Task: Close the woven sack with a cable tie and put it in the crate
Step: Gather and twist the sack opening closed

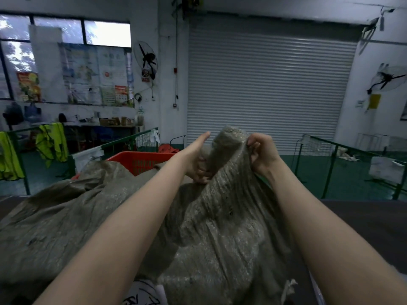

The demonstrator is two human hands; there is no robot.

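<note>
From the head camera, the grey-green woven sack (209,216) lies slumped across the dark work surface (363,219) in front of the person, its mouth drawn up into a bunched neck (229,146) held between both hands. The right hand (262,156) has its fingers curled and pinching the fabric at the neck's right side; the left hand (196,159) presses its lower fingers into the gathers while its upper fingers stretch out straight and together. No cable tie is visible, so gathering appears to be the step in hand. To do it well, the folds should probably be squeezed into one tight, narrow neck before any tie goes on. The red crate (141,160) waits just behind the sack.
</note>
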